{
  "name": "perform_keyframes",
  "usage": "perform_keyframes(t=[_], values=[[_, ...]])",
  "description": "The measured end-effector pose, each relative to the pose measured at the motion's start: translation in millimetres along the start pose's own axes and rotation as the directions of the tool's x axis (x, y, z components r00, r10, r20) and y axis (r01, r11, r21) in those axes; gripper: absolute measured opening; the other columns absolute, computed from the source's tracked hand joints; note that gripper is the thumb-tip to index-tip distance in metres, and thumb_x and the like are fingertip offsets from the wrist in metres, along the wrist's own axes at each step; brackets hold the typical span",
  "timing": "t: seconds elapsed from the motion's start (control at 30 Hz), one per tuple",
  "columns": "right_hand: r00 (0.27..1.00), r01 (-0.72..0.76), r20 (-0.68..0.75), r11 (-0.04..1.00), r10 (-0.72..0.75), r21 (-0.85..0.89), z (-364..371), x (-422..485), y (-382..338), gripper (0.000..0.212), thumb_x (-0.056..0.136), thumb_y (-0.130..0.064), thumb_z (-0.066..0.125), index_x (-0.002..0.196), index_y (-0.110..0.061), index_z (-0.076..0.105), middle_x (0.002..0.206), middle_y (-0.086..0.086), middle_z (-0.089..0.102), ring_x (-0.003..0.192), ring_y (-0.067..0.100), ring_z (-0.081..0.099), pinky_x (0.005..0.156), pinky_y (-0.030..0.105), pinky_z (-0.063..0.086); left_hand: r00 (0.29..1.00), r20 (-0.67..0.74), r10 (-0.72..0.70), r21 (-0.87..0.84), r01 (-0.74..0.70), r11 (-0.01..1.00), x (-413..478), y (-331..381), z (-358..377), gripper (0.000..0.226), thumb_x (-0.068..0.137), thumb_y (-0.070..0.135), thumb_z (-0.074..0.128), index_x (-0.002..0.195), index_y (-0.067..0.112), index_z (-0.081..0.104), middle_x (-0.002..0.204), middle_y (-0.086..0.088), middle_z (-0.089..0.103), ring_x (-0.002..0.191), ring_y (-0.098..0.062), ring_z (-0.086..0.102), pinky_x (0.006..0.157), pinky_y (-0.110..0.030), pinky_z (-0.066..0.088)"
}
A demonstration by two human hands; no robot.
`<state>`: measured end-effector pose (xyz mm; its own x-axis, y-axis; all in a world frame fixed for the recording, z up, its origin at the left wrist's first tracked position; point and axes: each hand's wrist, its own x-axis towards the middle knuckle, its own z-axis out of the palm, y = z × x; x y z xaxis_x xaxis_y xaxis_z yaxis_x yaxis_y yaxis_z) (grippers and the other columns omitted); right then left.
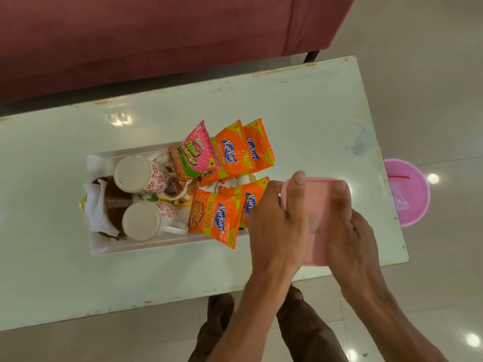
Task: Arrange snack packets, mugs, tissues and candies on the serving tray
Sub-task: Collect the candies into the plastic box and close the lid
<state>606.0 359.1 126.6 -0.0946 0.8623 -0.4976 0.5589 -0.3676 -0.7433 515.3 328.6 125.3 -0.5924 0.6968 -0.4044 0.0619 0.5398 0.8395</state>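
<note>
Fingers of the left hand (277, 218) and right hand (350, 228) grip a flat pink plastic box (317, 205) beside the crowded white serving tray (146, 248); swinging it could topple the leaning orange snack packets (217, 218).

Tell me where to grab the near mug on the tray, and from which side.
Take the near mug by its white handle, coming from the right. It lies on its side, base toward the camera, with the handle loop sticking out free toward the Kurkure packet.
</note>
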Motion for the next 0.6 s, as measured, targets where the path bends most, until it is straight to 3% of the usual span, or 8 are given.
perform_keyframes(t=[0.13,0.2,0.27,0.37,0.47,0.6], values=[[0.999,-0.009,0.032,1.000,0.009,0.017,-10.2,26.6,1.8,0.079,0.080,-0.086,0.023,0.086,-0.020,0.066,0.076,-0.002,0.071,0.066,0.010,0.068,0.055,0.023,0.056,0.989,0.111,-0.094,-0.076,0.103,0.992,12.9,-0.5,4.5,0.067,0.082,0.078,0.024,0.098,0.023,0.059,0.087,0.006,0.067,0.078,-0.004,0.062,0.055,-0.008,0.042],[0.999,0.011,-0.030,0.999,-0.010,0.031,-12.8,50.0,4.2,0.071,0.082,-0.084,0.028,0.091,-0.024,0.064,0.081,-0.005,0.071,0.073,0.009,0.069,0.057,0.024,0.056,0.983,0.136,-0.127,-0.200,0.153,0.968,21.5,-2.4,3.3,0.077,0.085,0.078,0.024,0.127,0.023,0.060,0.120,0.002,0.070,0.104,-0.009,0.066,0.080,-0.018,0.054],[0.998,-0.012,-0.058,0.999,0.014,0.042,-10.2,78.3,10.8,0.062,0.087,-0.077,0.036,0.105,-0.024,0.062,0.089,-0.008,0.069,0.084,0.009,0.067,0.061,0.023,0.050,0.976,0.090,-0.199,-0.359,0.218,0.907,28.6,-3.2,-3.1,0.067,0.096,0.067,0.029,0.141,0.024,0.054,0.136,0.000,0.064,0.117,-0.012,0.065,0.097,-0.033,0.054],[0.996,-0.091,-0.012,0.993,0.092,0.076,-1.3,116.3,23.0,0.055,0.092,-0.064,0.047,0.121,-0.019,0.059,0.109,-0.004,0.068,0.099,0.016,0.065,0.077,0.031,0.053,0.965,0.053,-0.256,-0.533,0.244,0.810,34.8,-6.8,-21.1,0.055,0.103,0.054,0.029,0.139,0.021,0.055,0.131,-0.003,0.069,0.112,-0.014,0.070,0.097,-0.034,0.055],[0.997,-0.083,-0.017,0.993,0.081,-0.081,10.2,140.6,37.9,0.047,0.097,-0.056,0.043,0.109,-0.016,0.065,0.102,0.001,0.066,0.092,0.021,0.059,0.066,0.028,0.044,0.958,0.030,-0.286,-0.625,0.241,0.743,35.2,-14.0,-38.8,0.051,0.104,0.054,0.030,0.131,0.022,0.059,0.118,-0.004,0.076,0.108,-0.019,0.073,0.097,-0.038,0.055],[0.999,-0.037,0.010,0.959,0.042,-0.283,26.0,154.0,50.7,0.052,0.101,-0.050,0.037,0.103,-0.008,0.067,0.101,0.010,0.069,0.089,0.026,0.059,0.071,0.028,0.041,0.956,0.019,-0.293,-0.659,0.233,0.715,27.4,-22.5,-53.0,0.051,0.099,0.058,0.035,0.127,0.024,0.060,0.116,-0.005,0.077,0.109,-0.023,0.073,0.096,-0.040,0.054]])
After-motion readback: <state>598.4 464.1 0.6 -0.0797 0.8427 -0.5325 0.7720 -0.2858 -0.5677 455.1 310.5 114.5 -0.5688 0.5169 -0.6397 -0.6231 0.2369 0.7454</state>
